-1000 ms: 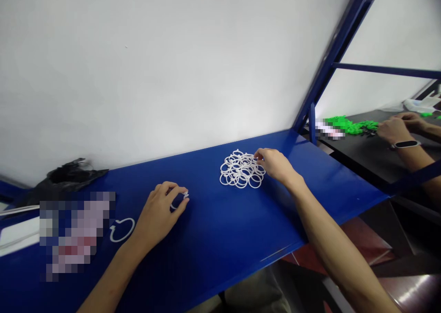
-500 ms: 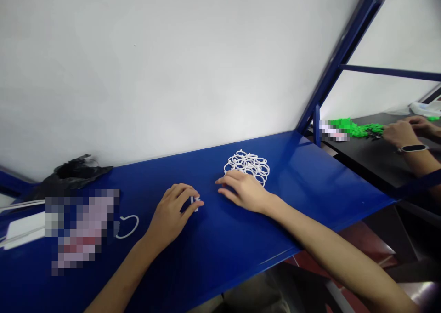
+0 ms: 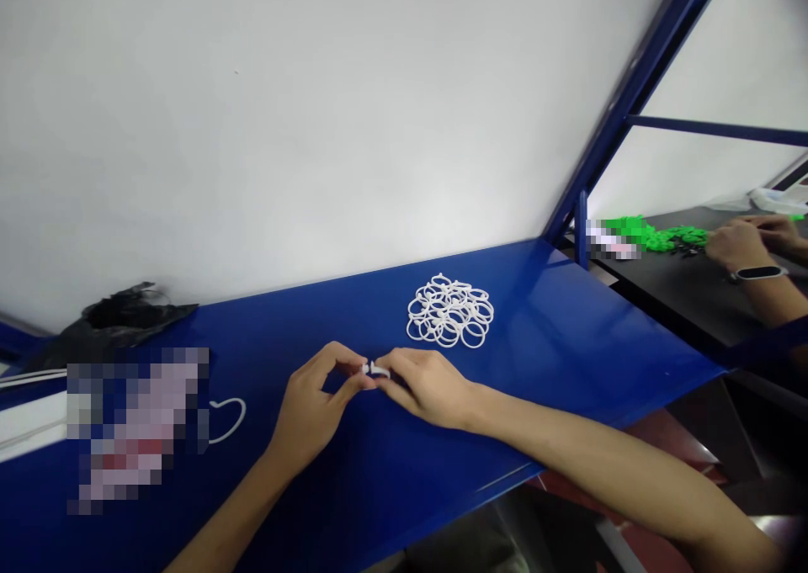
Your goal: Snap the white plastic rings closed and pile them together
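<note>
My left hand [image 3: 321, 392] pinches a small white plastic piece [image 3: 365, 369] between thumb and fingers, low over the blue tabletop. Facing it, my right hand [image 3: 429, 384] is closed on a curved white plastic ring [image 3: 381, 372], mostly hidden by the fingers. The two white parts meet or nearly meet between my fingertips; whether they are joined I cannot tell. Behind my right hand lies a flat pile of white plastic rings [image 3: 449, 312], each with a small knob. A single open white loop [image 3: 236, 421] rests left of my left hand.
The blue table [image 3: 530, 304] runs along a white wall. A black plastic bag [image 3: 119, 320] and a blurred-out pinkish packet [image 3: 148, 421] lie at left. Beyond a blue metal post [image 3: 581, 228], a co-worker's hands [image 3: 738, 245] work near green pieces [image 3: 637, 232].
My right hand has come away from the ring pile, leftward and nearer me, and now meets my left hand at the white parts. The left hand stays pinched, slightly turned.
</note>
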The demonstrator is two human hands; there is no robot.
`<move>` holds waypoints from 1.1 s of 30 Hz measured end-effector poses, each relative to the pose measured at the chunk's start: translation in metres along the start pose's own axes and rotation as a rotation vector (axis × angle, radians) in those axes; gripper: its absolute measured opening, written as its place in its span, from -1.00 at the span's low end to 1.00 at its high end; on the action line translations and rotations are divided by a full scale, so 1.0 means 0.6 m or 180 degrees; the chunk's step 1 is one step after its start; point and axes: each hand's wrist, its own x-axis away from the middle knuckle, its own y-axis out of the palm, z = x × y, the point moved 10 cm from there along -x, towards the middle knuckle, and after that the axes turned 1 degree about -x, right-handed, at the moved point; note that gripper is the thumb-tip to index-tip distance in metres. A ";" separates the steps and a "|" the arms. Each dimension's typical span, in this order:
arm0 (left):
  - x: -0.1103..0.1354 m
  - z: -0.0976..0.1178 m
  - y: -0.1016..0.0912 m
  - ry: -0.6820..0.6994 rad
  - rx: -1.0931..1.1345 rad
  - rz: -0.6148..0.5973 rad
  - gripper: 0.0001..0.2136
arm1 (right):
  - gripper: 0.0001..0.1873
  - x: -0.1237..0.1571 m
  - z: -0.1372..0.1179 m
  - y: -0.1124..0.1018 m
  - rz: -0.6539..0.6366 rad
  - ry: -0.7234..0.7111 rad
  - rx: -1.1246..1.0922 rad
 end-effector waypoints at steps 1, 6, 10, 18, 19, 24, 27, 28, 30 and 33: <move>0.000 -0.002 0.000 -0.0040 -0.0006 -0.0018 -0.78 | -0.74 0.000 0.006 -0.005 0.0043 0.0045 -0.0044; 0.000 -0.012 0.003 -0.0217 0.0019 -0.0034 -0.81 | -0.65 -0.001 0.009 -0.008 -0.0114 -0.0114 0.0140; 0.003 -0.019 0.009 -0.0269 0.0019 -0.0079 -0.88 | -0.66 0.004 -0.006 0.008 -0.0322 -0.0326 0.0561; 0.009 -0.007 0.025 -0.0219 0.0107 -0.0227 -0.93 | -0.76 0.015 -0.033 0.020 -0.0407 -0.0801 0.1134; 0.009 -0.004 0.025 -0.0151 0.0076 -0.0222 -0.92 | -0.76 0.014 -0.034 0.019 -0.0373 -0.0830 0.1162; 0.004 -0.001 0.014 0.0241 -0.0755 -0.0194 -0.72 | -0.72 0.000 -0.018 -0.009 -0.0050 -0.0691 0.1098; -0.001 -0.022 -0.024 -0.0036 -0.1919 -0.0018 -0.54 | -0.73 -0.005 0.037 -0.059 0.0266 -0.0047 0.0936; -0.002 -0.031 -0.039 -0.0217 -0.2374 0.0013 -0.49 | -0.75 -0.002 0.060 -0.080 0.0353 0.0185 0.0949; -0.001 -0.049 -0.063 -0.0501 -0.3141 -0.0064 -0.40 | -0.82 0.008 0.109 -0.125 0.0461 0.0663 0.1105; 0.007 -0.081 -0.087 -0.0870 -0.3554 -0.0215 -0.36 | -0.86 0.034 0.188 -0.186 0.0527 0.1433 0.1402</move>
